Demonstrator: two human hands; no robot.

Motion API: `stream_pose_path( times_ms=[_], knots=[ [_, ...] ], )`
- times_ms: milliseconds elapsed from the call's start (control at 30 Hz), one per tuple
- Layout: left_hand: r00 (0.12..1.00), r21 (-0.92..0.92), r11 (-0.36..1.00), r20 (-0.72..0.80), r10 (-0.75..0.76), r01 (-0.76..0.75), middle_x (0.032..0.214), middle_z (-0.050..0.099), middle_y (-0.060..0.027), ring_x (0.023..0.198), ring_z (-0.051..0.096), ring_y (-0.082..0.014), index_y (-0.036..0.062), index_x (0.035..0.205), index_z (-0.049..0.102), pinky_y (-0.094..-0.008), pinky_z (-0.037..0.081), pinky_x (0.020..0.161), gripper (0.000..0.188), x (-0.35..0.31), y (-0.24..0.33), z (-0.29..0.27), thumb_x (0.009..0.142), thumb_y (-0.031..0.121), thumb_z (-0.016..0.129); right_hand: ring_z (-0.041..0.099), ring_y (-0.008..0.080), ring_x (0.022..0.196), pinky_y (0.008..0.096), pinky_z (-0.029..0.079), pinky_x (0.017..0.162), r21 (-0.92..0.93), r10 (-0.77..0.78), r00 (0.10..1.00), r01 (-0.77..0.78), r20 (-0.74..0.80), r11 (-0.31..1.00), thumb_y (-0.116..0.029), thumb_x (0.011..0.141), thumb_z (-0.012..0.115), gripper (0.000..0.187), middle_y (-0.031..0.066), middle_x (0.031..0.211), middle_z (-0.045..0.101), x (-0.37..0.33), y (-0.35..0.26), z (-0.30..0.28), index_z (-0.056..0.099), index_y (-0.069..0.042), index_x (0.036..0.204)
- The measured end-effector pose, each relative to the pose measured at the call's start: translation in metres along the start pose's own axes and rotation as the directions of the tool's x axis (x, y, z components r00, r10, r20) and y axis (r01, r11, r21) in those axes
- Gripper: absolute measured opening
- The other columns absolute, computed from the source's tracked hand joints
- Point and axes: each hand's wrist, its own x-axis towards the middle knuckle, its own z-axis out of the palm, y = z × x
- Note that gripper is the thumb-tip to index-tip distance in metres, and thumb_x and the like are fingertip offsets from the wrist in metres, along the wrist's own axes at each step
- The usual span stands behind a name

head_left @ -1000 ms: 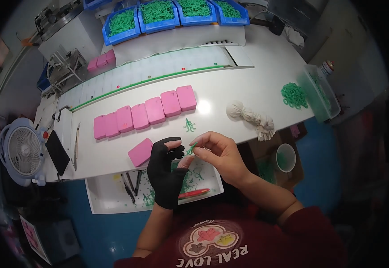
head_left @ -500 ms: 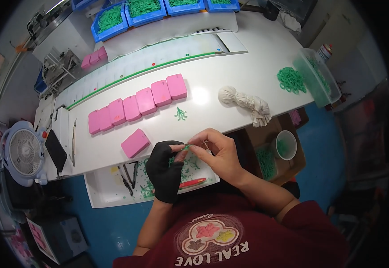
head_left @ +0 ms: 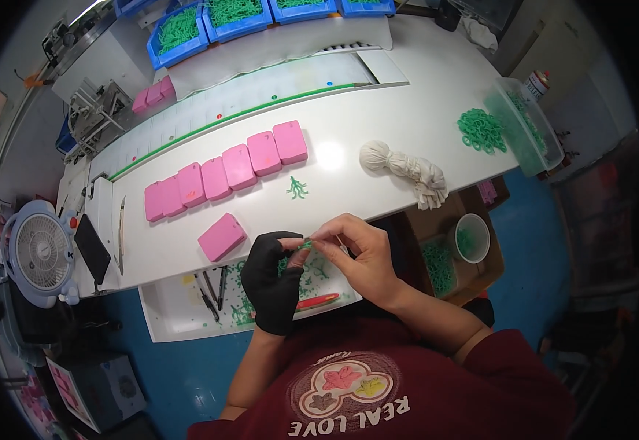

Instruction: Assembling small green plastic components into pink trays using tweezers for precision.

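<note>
Over the drawer at the table's front edge, my two hands meet fingertip to fingertip. My left hand (head_left: 270,282), in a black glove with thumb and fingertip bare, pinches a small green plastic piece (head_left: 306,245). From the other side my bare right hand (head_left: 360,257) has thumb and forefinger closed at the same piece; its fingertips partly cover it. A branched green plastic piece (head_left: 297,187) lies on the table ahead of my hands. To its left rests a single pink block (head_left: 222,237), with a row of pink blocks (head_left: 215,178) behind.
Beneath my hands, a white drawer (head_left: 160,323) holds green scraps, pens and a red-handled tool (head_left: 317,301). A tied cloth bundle (head_left: 407,170), green rings (head_left: 481,130) and a clear bin (head_left: 547,150) are to the right. A belt (head_left: 246,88) and blue bins (head_left: 180,55) stand beyond.
The coloured dots along the belt have shifted left. My hands keep the same pinch; my right fingers have drawn slightly closer together, and the view has shifted slightly.
</note>
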Motion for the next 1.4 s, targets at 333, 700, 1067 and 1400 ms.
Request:
stream_pose_path(
  times_ms=[333,700,1067,1400],
  knots=[
    [0.99,-0.067,0.988,0.039,-0.136,0.139,0.097,0.062,-0.0041,0.091,0.059,-0.0109,0.0007,0.101,0.061,-0.0251,0.047,0.083,0.021,-0.002,-0.002,-0.002,0.082,-0.004,0.072,0.064,0.0099,0.083,0.024,0.051,0.073,0.136,0.069,0.998,-0.07,0.01,0.988,0.004,0.087,0.066,0.012,0.0077,0.091,0.066,-0.002,0.009,0.0,0.067,0.002,0.099],
    [0.996,0.025,0.996,0.047,-0.082,0.081,0.099,0.062,-0.0046,0.089,0.058,-0.0115,0.001,0.096,0.063,-0.0261,0.047,0.081,0.018,-0.004,-0.006,-0.003,0.082,-0.003,0.072,0.064,0.0097,0.084,0.0241,0.05,0.073,0.177,0.07,0.997,-0.067,-0.01,0.982,0.004,0.087,0.066,0.012,0.0078,0.092,0.067,-0.004,0.009,0.002,0.067,0.002,0.099],
    [0.991,0.051,0.992,0.06,-0.117,0.114,0.097,0.061,-0.0061,0.082,0.059,-0.0162,0.0028,0.108,0.062,-0.029,0.05,0.078,0.039,-0.006,-0.004,-0.005,0.073,0.006,0.081,0.063,0.0075,0.078,0.0229,0.05,0.071,0.102,0.181,0.983,-0.177,-0.031,0.979,-0.001,0.087,0.069,0.009,0.0068,0.085,0.069,-0.003,0.007,0.0,0.068,0.002,0.095],
    [0.999,0.049,0.999,0.05,-0.008,0.006,0.107,0.061,-0.0113,0.094,0.061,-0.0202,0.0029,0.102,0.064,-0.0311,0.05,0.083,0.024,-0.002,-0.002,-0.006,0.08,0.0,0.071,0.062,0.0059,0.081,0.0222,0.051,0.074,0.217,0.254,0.966,-0.257,0.043,0.942,-0.002,0.091,0.067,0.008,0.0052,0.087,0.069,-0.005,0.005,-0.001,0.066,0.004,0.096]
  ],
)
